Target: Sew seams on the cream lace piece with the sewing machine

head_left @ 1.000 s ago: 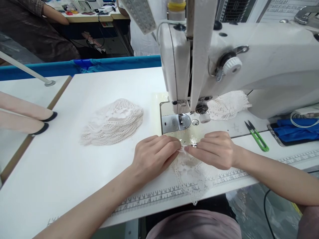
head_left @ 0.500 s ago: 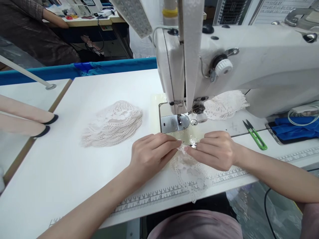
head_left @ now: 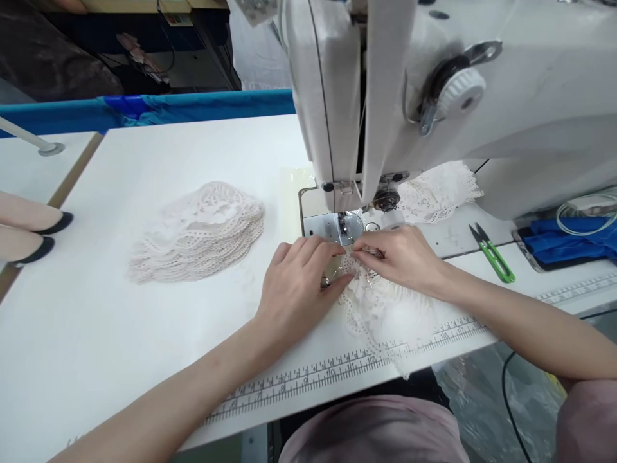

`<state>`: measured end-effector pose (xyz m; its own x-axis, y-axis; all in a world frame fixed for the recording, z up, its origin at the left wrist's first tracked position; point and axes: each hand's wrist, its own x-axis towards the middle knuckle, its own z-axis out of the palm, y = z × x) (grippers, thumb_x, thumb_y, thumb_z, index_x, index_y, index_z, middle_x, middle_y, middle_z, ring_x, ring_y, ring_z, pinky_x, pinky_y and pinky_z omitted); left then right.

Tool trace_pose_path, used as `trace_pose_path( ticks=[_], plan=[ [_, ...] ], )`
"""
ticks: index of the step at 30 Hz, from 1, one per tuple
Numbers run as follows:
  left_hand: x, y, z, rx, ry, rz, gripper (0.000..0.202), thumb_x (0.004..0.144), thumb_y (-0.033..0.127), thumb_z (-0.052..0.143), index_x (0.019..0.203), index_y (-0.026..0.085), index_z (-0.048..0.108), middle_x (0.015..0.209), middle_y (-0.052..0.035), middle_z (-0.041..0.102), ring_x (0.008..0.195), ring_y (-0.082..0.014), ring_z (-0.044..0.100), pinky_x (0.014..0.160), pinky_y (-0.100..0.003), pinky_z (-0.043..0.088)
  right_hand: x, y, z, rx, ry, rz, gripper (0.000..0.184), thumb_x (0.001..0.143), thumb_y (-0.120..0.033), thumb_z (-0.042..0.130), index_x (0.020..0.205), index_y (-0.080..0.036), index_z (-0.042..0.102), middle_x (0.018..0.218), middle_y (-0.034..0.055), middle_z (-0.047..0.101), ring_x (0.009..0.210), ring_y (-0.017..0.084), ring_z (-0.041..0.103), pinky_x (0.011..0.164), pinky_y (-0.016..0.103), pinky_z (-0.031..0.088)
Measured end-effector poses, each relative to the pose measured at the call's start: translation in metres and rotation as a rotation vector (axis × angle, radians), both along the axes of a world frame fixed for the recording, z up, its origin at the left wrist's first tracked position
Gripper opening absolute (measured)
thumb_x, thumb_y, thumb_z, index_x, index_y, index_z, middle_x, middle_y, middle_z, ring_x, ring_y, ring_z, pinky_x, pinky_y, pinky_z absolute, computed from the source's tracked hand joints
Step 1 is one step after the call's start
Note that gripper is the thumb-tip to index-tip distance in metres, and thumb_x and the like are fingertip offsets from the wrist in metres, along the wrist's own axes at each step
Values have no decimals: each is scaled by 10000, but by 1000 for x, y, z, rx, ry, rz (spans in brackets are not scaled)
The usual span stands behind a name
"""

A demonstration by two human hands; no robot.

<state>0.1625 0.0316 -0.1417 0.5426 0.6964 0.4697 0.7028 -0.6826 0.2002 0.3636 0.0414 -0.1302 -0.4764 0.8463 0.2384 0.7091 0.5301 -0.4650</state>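
My right hand (head_left: pixel 402 257) pinches the top edge of a white lace piece (head_left: pixel 380 308), just in front of the presser foot (head_left: pixel 342 225) of the sewing machine (head_left: pixel 332 96). At the left side of that edge, the fingertips and thumb of my left hand (head_left: pixel 299 289) grip the lace, with a gap showing between thumb and fingers. The lower part of the piece hangs down over the printed ruler (head_left: pixel 308 381) to the table's front edge. A stack of similar lace pieces (head_left: pixel 207 235) lies to the left of my hands.
More lace (head_left: pixel 436 193) lies behind the needle area, under the machine arm. Green thread snips (head_left: pixel 495 257) rest at right, beside a phone (head_left: pixel 527 249) with blue cloth (head_left: pixel 569 238) on it. Two skin-coloured, black-tipped shapes (head_left: pixel 29 222) are at the far left.
Both hands have moved forward with the lace, closer to the presser foot. My left thumb has spread away from its fingers. The view has tipped down and come nearer the machine.
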Motion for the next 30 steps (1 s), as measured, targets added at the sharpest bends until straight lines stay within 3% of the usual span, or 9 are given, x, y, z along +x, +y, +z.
trace_pose_path(
  ticks=[4,6,11,15,18,23,30],
  plan=[
    [-2,-4,3,327,100,-130,121,847,173,669,965,197,657,973,-33,727,833,-213,636,687,-365,411,-3,6,-10,114,-87,20,236,951,-213,494,874,-178,714,757,-11,725,607,98,626,492,207,319],
    [-3,-7,5,405,174,-176,126,860,118,638,953,195,672,1025,-26,739,854,-208,649,699,-371,406,-3,8,-10,156,-139,-3,258,970,-242,477,879,-190,714,749,-15,722,602,97,618,483,205,296],
    [-3,-11,7,300,223,-139,151,929,201,578,1043,180,676,1145,-43,721,977,-229,664,733,-398,407,2,5,-1,342,-346,-97,291,981,-294,471,890,-192,728,782,-3,721,473,71,468,442,239,209],
    [-3,-2,6,249,176,-142,177,928,191,567,1074,188,666,1147,-39,719,1026,-243,665,745,-417,409,1,-7,4,461,-344,-48,283,980,-297,467,1006,-180,723,847,13,715,505,79,463,458,262,266],
    [-3,3,4,227,172,-141,196,932,181,554,1098,202,657,1171,-20,708,1061,-246,659,769,-426,404,-1,-10,0,440,-389,-48,315,990,-309,450,1093,-142,696,877,39,702,563,106,496,483,282,294],
    [-2,-3,3,234,216,-91,235,944,198,541,1157,171,637,1193,-64,697,1114,-259,642,796,-432,409,-1,-7,-4,393,-485,-73,327,986,-339,457,1065,-134,699,930,71,699,643,146,532,476,310,249],
    [0,-4,4,236,233,-63,246,958,234,526,1172,171,627,1180,-82,701,1116,-260,644,801,-434,419,0,-3,-4,386,-507,-103,343,994,-355,448,1059,-147,712,1000,93,701,789,188,583,513,327,278]
  ],
)
